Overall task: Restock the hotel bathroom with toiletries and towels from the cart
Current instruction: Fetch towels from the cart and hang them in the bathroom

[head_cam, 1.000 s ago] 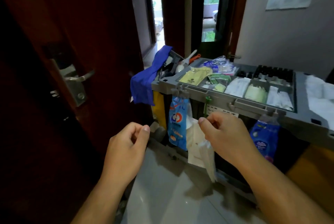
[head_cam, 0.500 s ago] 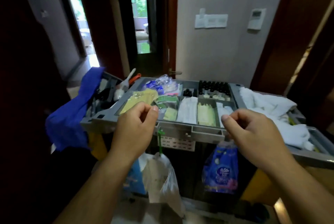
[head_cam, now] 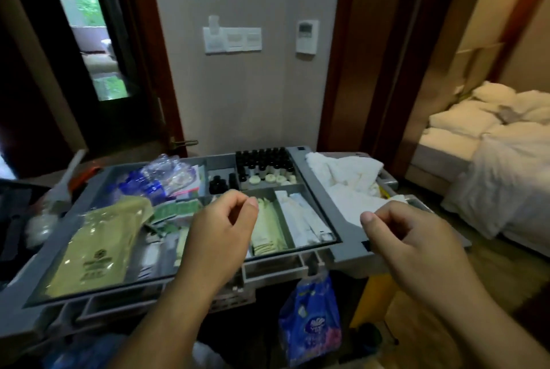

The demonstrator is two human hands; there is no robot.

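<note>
Closer than a moment ago, the cart (head_cam: 346, 249) now fills the lower view, and both hands have moved in over its tray. At far left lies a yellow-green pouch (head_cam: 98, 246). The left hand (head_cam: 220, 234) hovers above the sachet compartments, fingers curled, thumb on forefinger, apparently holding nothing. Small dark bottles (head_cam: 262, 163) stand sorted at the rear, probably for quick picking. White towels (head_cam: 345, 178) are heaped on the right end, just beyond the right hand (head_cam: 416, 249), likewise curled and empty.
</note>
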